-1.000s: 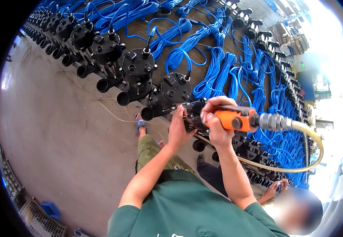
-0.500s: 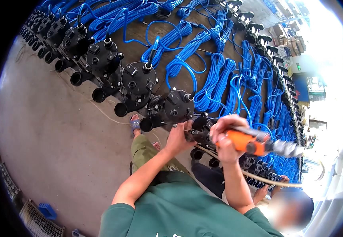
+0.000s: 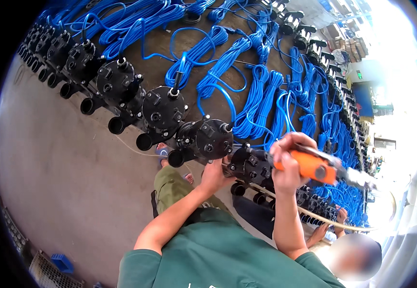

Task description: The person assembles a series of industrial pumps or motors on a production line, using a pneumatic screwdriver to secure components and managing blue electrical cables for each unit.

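Tool point(image 3: 311, 168): orange, in the right hand point(image 3: 289, 165), fingers curled round its body
Tool's long axis: front end leftward, hose fitting point(image 3: 357, 178) rightward and slightly toward the wearer
Black unit point(image 3: 250, 165): between the hands, left of the tool; contact between them unclear
Left hand point(image 3: 215, 176): nearer, at the unit's left side, fingertips partly hidden; cannot tell whether pinching or resting

And there's the orange handheld tool point(image 3: 312, 167), clasped in the right hand point(image 3: 285, 176), slanting, its grey metal fitting point(image 3: 358, 178) (a real blur, that end) angled off rightward; just beside the left hand point(image 3: 214, 177) sits a black, rounded unit point(image 3: 250, 165), partly hidden, bulky, close below the neighbouring lid point(image 3: 214, 139).
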